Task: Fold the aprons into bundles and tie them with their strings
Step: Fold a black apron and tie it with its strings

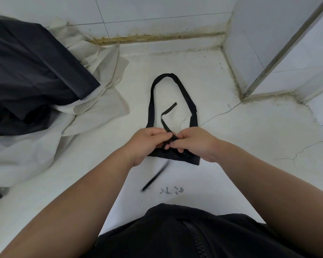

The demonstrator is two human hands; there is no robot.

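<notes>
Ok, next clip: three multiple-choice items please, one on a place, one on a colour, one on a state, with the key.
1. Where does the loop lie?
A. Beyond the hands
B. Over the left wrist
C. On the dark pile

2. What colour is the cloth under the pile?
A. Red
B. Beige
C. Green

3. What are the hands doing?
A. Both lie flat and open
B. Only the right holds something
C. Both pinch the strings

Key:
1 A: the loop lies flat past the left hand and right hand.
2 B: the cloth spread under the dark pile is beige.
3 C: fingers of both hands close on the strings over the bundle.
</notes>
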